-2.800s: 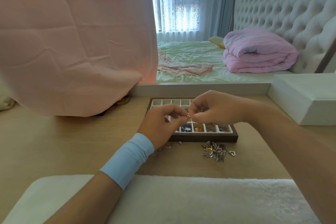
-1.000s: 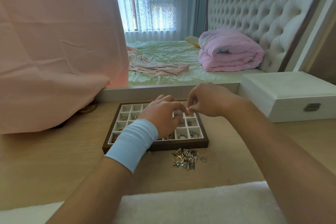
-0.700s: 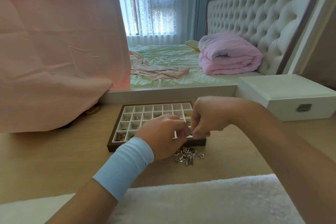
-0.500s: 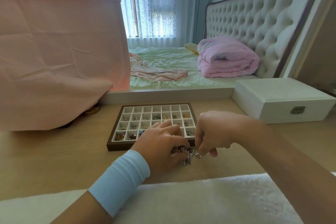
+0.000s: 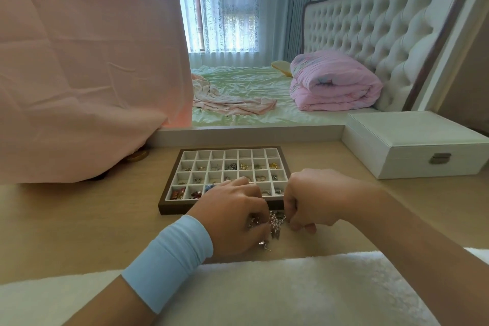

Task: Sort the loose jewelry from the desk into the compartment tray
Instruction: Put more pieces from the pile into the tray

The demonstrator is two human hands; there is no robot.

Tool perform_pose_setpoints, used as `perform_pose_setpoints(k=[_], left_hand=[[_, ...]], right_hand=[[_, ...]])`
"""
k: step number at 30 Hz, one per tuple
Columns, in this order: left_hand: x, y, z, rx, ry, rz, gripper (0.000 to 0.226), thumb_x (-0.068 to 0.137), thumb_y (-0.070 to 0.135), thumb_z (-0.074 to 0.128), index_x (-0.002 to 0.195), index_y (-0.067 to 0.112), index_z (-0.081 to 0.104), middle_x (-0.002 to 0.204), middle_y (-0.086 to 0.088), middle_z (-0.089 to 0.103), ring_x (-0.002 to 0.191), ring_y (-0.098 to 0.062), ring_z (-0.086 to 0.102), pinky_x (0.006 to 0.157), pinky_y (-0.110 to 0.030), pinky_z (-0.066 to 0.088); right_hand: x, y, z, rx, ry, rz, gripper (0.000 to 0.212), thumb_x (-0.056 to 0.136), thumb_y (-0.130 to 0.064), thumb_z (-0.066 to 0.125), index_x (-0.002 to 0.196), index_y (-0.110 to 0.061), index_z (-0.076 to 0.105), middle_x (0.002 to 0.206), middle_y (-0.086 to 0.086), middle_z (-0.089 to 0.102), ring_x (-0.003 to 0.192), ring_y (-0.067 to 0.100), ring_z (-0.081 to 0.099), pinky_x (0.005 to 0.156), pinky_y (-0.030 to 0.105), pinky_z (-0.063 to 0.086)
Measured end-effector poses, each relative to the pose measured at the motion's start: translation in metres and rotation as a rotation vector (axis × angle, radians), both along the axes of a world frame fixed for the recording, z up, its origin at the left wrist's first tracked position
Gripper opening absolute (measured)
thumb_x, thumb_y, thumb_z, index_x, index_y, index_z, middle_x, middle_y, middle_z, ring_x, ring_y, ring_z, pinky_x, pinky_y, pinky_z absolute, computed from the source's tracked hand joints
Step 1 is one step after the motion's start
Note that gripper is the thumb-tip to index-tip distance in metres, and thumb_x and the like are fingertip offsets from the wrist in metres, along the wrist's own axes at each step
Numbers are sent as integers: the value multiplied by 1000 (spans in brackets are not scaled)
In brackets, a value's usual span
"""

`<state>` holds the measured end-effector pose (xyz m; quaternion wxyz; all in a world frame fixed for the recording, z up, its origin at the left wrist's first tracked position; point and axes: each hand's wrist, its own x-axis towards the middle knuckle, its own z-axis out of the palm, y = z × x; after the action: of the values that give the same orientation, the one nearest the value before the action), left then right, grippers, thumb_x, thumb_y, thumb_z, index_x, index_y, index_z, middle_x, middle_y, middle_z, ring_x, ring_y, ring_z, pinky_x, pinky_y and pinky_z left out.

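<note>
Head view: the loose jewelry (image 5: 276,221) is one small tangled pile of silvery chains, pale beads and dark bits. It lies on the light wooden surface (image 5: 79,219) just near of the compartment tray (image 5: 172,208), between the two hands. One stray stud (image 5: 264,244) lies just near of the pile, beside the left hand (image 5: 232,222). That hand, with one pale blue wristband (image 5: 169,257), curls its fingers into the pile's left side and pinches pieces of it. The right hand (image 5: 312,201) has its fingers curled down at the pile's right edge; whether they hold anything cannot be told. The one tray has a dark brown frame and white lining, four rows of seven compartments, many holding small pieces. One white box (image 5: 412,151) sits far right.
</note>
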<state>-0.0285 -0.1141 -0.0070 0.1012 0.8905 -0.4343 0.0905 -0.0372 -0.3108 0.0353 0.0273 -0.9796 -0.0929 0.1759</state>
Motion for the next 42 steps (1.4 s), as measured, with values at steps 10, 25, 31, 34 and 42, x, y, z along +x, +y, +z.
perform_pose_setpoints(k=[10, 25, 31, 34, 42], left_hand=[[3, -2, 0, -42, 42, 28, 31, 91, 54, 52, 116, 41, 63, 109, 19, 58, 101, -4, 46, 89, -22, 45], [9, -8, 6, -745, 590, 199, 10, 82, 23, 76, 91, 24, 74, 84, 8, 75, 83, -9, 70, 86, -27, 55], [23, 10, 14, -528, 435, 251, 7, 90, 27, 66, 91, 33, 70, 80, 15, 67, 69, -1, 57, 66, -14, 47], [36, 24, 22, -555, 459, 280, 4, 90, 28, 66, 90, 30, 70, 78, 13, 70, 68, 1, 60, 66, -14, 45], [90, 67, 36, -782, 571, 455, 10, 83, 31, 73, 89, 23, 73, 80, 8, 75, 77, -12, 66, 77, -30, 55]], right_hand=[[0, -15, 14, 164, 63, 14, 6, 85, -16, 68, 84, -20, 72, 76, -4, 72, 52, 8, 63, 56, 23, 53], [1, -12, 25, 722, -180, 74, 4, 90, -17, 75, 87, -15, 74, 57, -3, 68, 41, 6, 55, 42, 14, 38], [7, 8, 4, 910, -297, -11, 7, 85, -18, 80, 80, -16, 76, 63, -1, 72, 46, 14, 63, 48, 14, 44], [20, 23, 3, 988, -294, -54, 5, 83, -19, 83, 82, -17, 79, 68, -1, 75, 48, 16, 62, 46, 17, 45], [93, 80, 12, 958, -323, -79, 6, 84, -28, 81, 82, -23, 83, 61, -7, 73, 48, 8, 56, 53, 23, 48]])
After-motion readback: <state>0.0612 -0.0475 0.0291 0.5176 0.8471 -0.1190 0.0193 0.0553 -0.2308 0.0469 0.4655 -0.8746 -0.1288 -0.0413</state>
